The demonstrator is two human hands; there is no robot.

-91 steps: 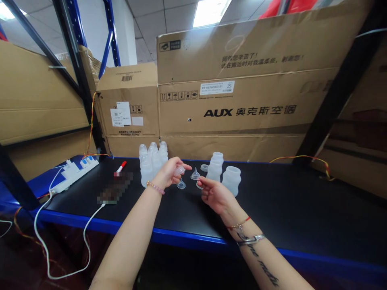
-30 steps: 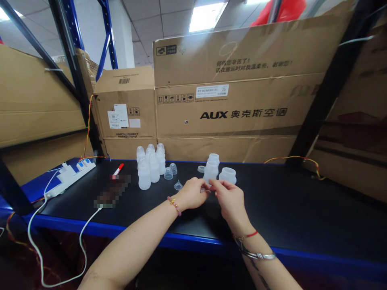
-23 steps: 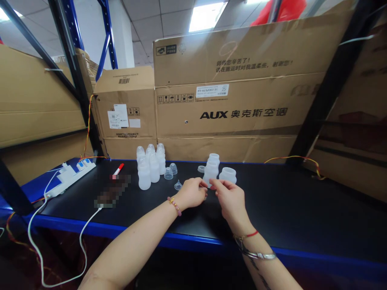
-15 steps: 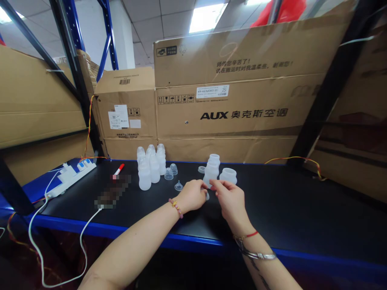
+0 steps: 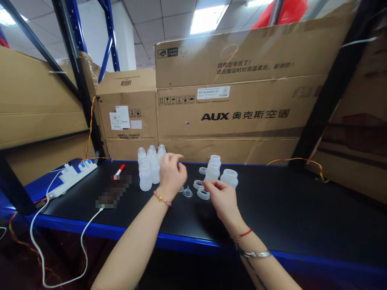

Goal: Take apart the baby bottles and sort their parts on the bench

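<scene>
My left hand (image 5: pixel 172 174) is raised with curled fingers just in front of a cluster of translucent plastic baby bottles (image 5: pixel 145 175), and I see nothing in it. My right hand (image 5: pixel 222 197) hangs over a translucent silicone collar ring (image 5: pixel 203 194), its fingertips close together but empty as far as I can see. Another ring (image 5: pixel 198 184) lies beside that one, and a clear silicone nipple (image 5: pixel 188 192) sits left of them. Behind stand a bottle body (image 5: pixel 212 172), a wider bottle body (image 5: pixel 229 178) and a third ring (image 5: pixel 202 170). My left hand hides whatever lies directly behind it.
The black bench top (image 5: pixel 272 209) has a blue front edge. On it are a red-capped marker (image 5: pixel 119 169), a pixelated object (image 5: pixel 113 191) on a white cable, and a white power strip (image 5: pixel 79 171). Large cardboard boxes (image 5: pixel 229 112) line the back.
My left hand has lifted and moved back-left toward the bottles, and my hands have parted. Two rings now lie in front of my right hand, and the nipples near the bottles are hidden or moved.
</scene>
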